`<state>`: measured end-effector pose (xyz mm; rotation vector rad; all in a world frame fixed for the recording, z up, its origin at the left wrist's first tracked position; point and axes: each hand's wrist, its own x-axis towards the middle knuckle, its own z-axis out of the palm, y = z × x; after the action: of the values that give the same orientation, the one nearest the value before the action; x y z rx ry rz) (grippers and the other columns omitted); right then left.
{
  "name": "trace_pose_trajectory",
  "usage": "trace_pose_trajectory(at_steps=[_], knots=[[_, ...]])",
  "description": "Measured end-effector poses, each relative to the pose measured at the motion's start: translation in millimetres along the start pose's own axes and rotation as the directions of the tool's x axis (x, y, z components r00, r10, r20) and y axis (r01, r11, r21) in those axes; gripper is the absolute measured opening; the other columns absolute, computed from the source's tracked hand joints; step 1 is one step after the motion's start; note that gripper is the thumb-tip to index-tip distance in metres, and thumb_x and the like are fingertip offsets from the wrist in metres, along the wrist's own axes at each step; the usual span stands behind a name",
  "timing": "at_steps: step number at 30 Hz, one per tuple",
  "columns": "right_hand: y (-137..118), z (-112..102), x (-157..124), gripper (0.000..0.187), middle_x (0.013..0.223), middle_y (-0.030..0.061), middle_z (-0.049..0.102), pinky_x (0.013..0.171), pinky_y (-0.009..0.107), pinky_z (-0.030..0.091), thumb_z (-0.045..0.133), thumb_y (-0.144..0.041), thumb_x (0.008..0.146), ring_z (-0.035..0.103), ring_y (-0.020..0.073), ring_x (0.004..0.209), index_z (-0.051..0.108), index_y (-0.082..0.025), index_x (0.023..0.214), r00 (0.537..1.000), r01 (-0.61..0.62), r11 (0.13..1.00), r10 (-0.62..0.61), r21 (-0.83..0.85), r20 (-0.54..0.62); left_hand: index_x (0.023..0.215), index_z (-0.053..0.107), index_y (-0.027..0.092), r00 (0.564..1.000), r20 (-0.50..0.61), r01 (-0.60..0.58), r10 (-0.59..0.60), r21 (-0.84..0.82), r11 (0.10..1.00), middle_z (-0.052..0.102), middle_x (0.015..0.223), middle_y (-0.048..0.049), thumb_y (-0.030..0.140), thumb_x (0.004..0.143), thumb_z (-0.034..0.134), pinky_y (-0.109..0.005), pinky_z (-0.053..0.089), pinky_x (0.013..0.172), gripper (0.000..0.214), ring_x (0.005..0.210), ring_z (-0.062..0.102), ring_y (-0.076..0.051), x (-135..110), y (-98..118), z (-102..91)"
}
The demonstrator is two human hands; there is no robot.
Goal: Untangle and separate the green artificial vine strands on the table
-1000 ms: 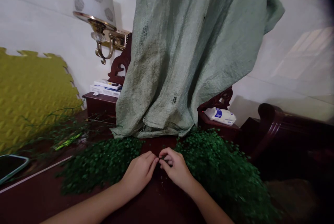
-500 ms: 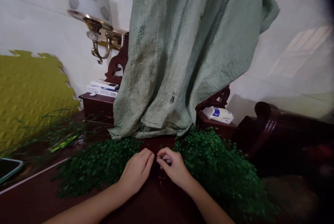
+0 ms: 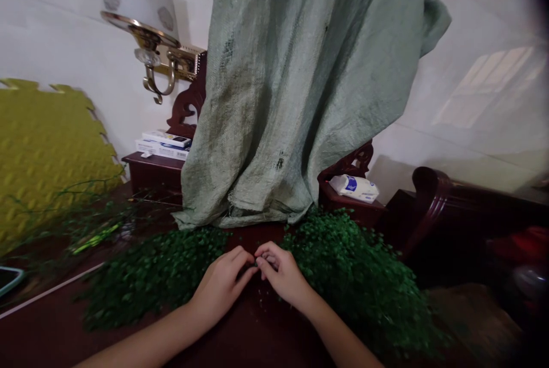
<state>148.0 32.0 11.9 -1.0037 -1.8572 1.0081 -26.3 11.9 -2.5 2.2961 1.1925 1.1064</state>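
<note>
My left hand (image 3: pixel 226 280) and my right hand (image 3: pixel 282 274) meet fingertip to fingertip over a dark red wooden table (image 3: pixel 240 336). Both are closed in a pinch. A tiny dark green bit seems to show between the fingertips, too small to name. Left of my left hand lies a heap of small-leaved green sprigs (image 3: pixel 141 276). A larger heap of the same greenery (image 3: pixel 364 270) spreads along the right side of my right hand. Some tiny pale specks (image 3: pixel 260 299) dot the tabletop below my fingers.
A grey-green woven sack (image 3: pixel 274 127) hangs down behind the hands. At left are a bright yellow-green tool (image 3: pixel 95 238), loose green stems (image 3: pixel 64 208), a phone (image 3: pixel 9 280) and a yellow foam mat (image 3: pixel 43 156). A tissue pack (image 3: pixel 355 187) and white boxes (image 3: pixel 160 147) sit on ledges.
My fingertips have come together, closing the small gap between the hands. The left thumb and forefinger have shifted toward the right hand. The whole view has moved slightly.
</note>
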Motion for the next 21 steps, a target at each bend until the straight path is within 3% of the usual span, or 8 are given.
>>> trace_pose_trajectory(at_steps=[6, 11, 21], knots=[[-8.1, -1.9, -3.9, 0.021, 0.081, 0.0005, 0.061, 0.060, 0.023, 0.044, 0.054, -0.011, 0.077, 0.058, 0.0133, 0.068, 0.059, -0.020, 0.095, 0.997, 0.083, 0.976, -0.080, -0.200, 0.020, 0.093, 0.058, 0.021, 0.999, 0.001, 0.035, -0.035, -0.010, 0.999, 0.060, 0.091, -0.0034, 0.024, 0.094, 0.045, -0.030, 0.048, 0.074, 0.013, 0.084, 0.061, -0.019, 0.1, 2.1, -0.7], [-12.5, -3.4, -4.8, 0.022, 0.088, 0.0019, 0.065, 0.068, 0.025, 0.045, 0.052, -0.011, 0.081, 0.059, 0.0147, 0.076, 0.063, -0.021, 0.096, 0.987, 0.155, 0.930, -0.156, -0.332, 0.022, 0.095, 0.057, 0.022, 0.999, 0.005, 0.042, -0.042, -0.020, 0.999, 0.059, 0.092, -0.0028, 0.025, 0.095, 0.043, -0.031, 0.047, 0.075, 0.014, 0.085, 0.061, -0.019, -0.3, 0.0, 0.4], [-10.8, -1.3, -4.1, 0.015, 0.083, 0.0026, 0.065, 0.063, 0.023, 0.045, 0.056, -0.010, 0.077, 0.059, 0.0142, 0.073, 0.065, -0.018, 0.086, 0.976, 0.174, 0.942, -0.204, -0.286, -0.079, 0.097, 0.056, 0.020, 0.997, 0.059, 0.045, -0.045, -0.011, 0.999, 0.058, 0.095, -0.0046, 0.029, 0.099, 0.036, -0.032, 0.046, 0.077, 0.022, 0.087, 0.060, -0.020, 0.3, -0.6, 1.5]])
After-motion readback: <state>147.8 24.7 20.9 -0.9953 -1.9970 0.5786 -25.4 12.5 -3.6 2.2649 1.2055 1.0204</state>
